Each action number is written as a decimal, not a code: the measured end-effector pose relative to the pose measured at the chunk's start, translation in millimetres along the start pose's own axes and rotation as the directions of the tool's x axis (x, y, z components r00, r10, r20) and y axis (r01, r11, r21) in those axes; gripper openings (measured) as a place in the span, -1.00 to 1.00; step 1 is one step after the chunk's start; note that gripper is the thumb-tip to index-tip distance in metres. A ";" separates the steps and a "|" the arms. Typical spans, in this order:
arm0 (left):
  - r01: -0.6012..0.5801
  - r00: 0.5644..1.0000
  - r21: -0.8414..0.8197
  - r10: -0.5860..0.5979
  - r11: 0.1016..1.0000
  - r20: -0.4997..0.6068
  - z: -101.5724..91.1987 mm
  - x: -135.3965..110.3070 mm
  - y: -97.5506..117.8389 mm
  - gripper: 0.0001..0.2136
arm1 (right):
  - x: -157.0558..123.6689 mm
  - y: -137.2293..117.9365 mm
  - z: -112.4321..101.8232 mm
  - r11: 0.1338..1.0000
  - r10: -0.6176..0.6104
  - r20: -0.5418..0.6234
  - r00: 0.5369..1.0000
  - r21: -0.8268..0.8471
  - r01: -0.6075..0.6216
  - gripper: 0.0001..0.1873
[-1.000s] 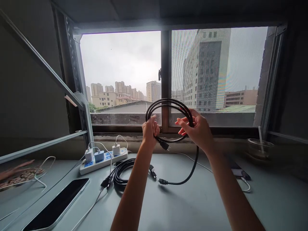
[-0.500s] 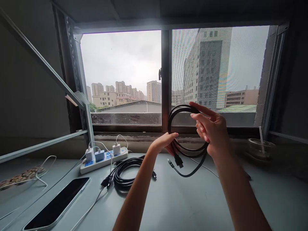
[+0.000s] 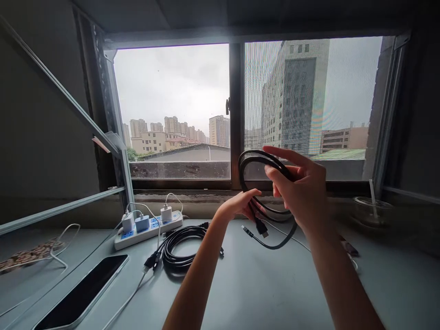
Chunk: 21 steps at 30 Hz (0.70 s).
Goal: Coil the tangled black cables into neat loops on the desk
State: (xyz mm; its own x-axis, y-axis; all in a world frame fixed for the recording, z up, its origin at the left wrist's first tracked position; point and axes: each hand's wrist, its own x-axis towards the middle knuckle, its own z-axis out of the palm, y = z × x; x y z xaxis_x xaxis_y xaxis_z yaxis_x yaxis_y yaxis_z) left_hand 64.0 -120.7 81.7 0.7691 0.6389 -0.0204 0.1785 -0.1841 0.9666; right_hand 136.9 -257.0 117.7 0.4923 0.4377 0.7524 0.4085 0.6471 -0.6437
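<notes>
I hold a coiled black cable (image 3: 252, 158) up in front of the window. My left hand (image 3: 240, 206) pinches the lower part of the coil, where the strands cross. My right hand (image 3: 302, 190) grips the coil's right side, with the index finger stretched over the top. Two plug ends (image 3: 261, 228) dangle below the coil, just above the table. A second coiled black cable (image 3: 178, 247) lies on the grey table (image 3: 275, 284), left of my left forearm.
A white power strip (image 3: 147, 224) with several chargers plugged in sits at the back left. A phone (image 3: 80, 295) lies face up at the front left with white wires near it. A clear cup with a straw (image 3: 373, 208) stands at the back right.
The coil has moved right and been wound tighter. The long loose tail that trailed on the table has been drawn up. My left hand shifted from the coil's left side to its bottom.
</notes>
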 end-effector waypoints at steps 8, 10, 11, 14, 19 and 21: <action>-0.259 0.957 -0.173 0.228 0.950 -0.177 2.5 19.5 -14.1 -0.70 | 9.5 17.3 -1.9 0.991 -0.093 0.107 0.990 -0.081 0.102 -0.48; -0.283 0.950 -0.223 0.241 0.933 -0.199 -0.8 24.9 -17.7 -0.68 | 14.2 23.0 -3.6 0.992 -0.077 0.106 0.991 -0.094 0.087 -0.50; -0.285 0.949 -0.231 0.241 0.930 -0.201 -2.0 26.3 -18.5 -0.67 | 16.3 25.1 -4.4 0.993 -0.069 0.095 0.993 -0.087 0.077 -0.50; -0.171 0.982 -0.159 0.154 0.972 -0.114 -2.9 23.3 -16.5 -0.59 | 20.6 27.5 -7.6 1.000 -0.013 0.052 0.999 -0.012 0.014 -0.50; 0.121 0.960 0.185 -0.162 0.975 0.227 5.9 8.2 -5.9 -0.40 | 23.6 22.4 -16.9 0.974 0.127 0.109 0.986 0.174 -0.145 -0.58; 0.144 0.927 0.232 -0.213 0.962 0.309 10.6 5.9 -3.8 -0.37 | 22.6 19.0 -18.9 0.980 0.116 0.065 0.991 0.156 -0.125 -0.65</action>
State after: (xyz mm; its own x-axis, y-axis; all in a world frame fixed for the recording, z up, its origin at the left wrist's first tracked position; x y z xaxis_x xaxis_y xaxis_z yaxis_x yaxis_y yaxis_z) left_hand 74.3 -124.1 75.2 0.8645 0.4007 -0.3034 0.4243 -0.2584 0.8679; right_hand 170.3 -246.6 119.8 0.4849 0.5497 0.6802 0.2190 0.6767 -0.7029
